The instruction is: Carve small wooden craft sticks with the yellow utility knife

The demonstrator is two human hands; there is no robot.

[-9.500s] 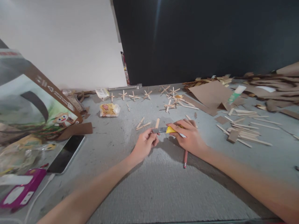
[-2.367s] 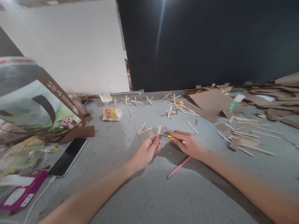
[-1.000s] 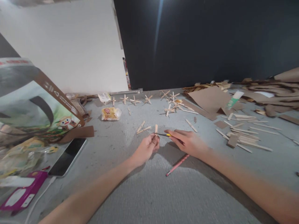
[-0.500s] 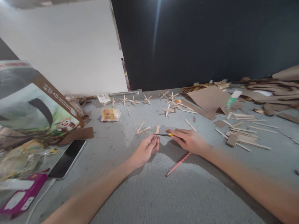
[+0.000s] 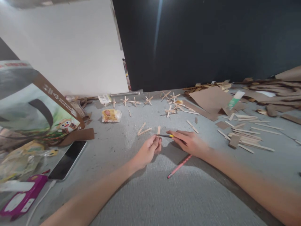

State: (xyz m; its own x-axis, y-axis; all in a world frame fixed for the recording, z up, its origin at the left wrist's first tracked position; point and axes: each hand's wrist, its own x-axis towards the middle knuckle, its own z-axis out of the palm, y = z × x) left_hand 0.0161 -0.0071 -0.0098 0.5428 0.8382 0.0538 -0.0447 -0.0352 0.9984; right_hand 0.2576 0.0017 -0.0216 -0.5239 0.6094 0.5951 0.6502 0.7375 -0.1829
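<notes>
We are pinching a flat wooden stick between the thumb and fingers of our left hand, near the middle of the grey table, its rounded end pointing toward the far side. With our right hand we are gripping a yellow cutter, fingers closed around it, and its dark blade is reaching leftward to the stick; we cannot tell whether the edge is biting into the wood.

A pink pencil is lying on the near side of our right hand, its far end disappearing beneath it. Just to the far left of the held stick, two short sticks are forming a V, while a single stick is lying on the far side of our right hand. Farther right, a pile of sticks is spreading out, and star-shaped stick pieces are standing along the far side.
</notes>
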